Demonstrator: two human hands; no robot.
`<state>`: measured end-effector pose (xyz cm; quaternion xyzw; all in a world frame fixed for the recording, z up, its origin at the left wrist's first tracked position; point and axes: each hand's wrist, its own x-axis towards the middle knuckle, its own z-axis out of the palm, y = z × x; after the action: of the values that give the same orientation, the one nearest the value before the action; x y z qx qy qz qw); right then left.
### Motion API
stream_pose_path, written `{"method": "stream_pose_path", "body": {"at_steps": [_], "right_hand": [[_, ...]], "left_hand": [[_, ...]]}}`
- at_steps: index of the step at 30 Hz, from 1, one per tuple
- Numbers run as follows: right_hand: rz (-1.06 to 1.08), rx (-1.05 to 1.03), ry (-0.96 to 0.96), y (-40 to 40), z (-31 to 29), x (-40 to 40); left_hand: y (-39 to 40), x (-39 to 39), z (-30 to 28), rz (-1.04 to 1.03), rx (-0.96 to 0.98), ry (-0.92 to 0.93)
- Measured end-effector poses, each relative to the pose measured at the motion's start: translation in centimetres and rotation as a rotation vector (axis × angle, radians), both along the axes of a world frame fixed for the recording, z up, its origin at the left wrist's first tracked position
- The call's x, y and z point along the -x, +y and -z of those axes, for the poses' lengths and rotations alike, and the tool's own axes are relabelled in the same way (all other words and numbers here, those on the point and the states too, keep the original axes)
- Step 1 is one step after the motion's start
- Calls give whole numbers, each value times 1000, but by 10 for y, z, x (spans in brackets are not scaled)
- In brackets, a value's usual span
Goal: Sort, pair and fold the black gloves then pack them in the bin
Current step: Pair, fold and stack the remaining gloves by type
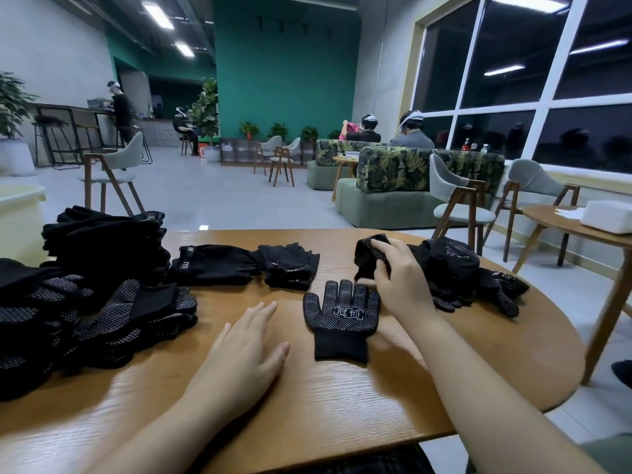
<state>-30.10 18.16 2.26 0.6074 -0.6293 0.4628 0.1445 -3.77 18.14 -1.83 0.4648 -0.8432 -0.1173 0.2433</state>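
Left hand (244, 350) lies flat on the worktop (342, 398), palm down, fingers straight and together, aimed toward one o'clock, holding nothing. Right hand (398, 278) is lifted just above the wood, forearm running in from five o'clock, fingers curled round a crumpled dotted glove (367, 254) that droops from its grip.

The worktop is a rounded, wood-grain table. Beyond it is a lounge: grey floor, green wall, leaf-print sofas (424, 172), pale chairs, dark windows at two o'clock, and people seated and standing farther back. A second table (561, 222) stands at three o'clock, and a pale bin (17, 206) sits at ten o'clock past the worktop's edge.

Dead centre, a flat glove (340, 316) lies dotted palm up, white logo showing, long axis near twelve-to-six: fingers to twelve, cuff to six, just left of the right wrist. At nine o'clock, a big heap (102, 309) of dotted gloves; behind it a stack (106, 241) of plain black ones. Fingerless pairs (246, 265) lie at eleven o'clock, and a loose pile (472, 275) rests at two o'clock.
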Motion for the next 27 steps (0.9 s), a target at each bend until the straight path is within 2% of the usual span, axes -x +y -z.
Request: {"method": "stream_pose_path", "body": {"at_steps": [5,10,12,19,25,27], "right_hand": [[-184,102,-72,19,-10,-52],[-358,85,-146,33,-8,-107],[-390,99,-180,35,-7,-124],[-510,85,-361,40,-18,-151],[-585,-169,-538,25,-16,-147],[-574,-216,-509,25,-7,-146]], "left_hand": [[-1,-2,1,114,73,146],[4,-3,1,102,354,368],[5,-3,1,87,397,416],[4,-12,-12,120,294,651],[2,-13,-11,86,211,698],[0,-14,-13,62,170,744]]}}
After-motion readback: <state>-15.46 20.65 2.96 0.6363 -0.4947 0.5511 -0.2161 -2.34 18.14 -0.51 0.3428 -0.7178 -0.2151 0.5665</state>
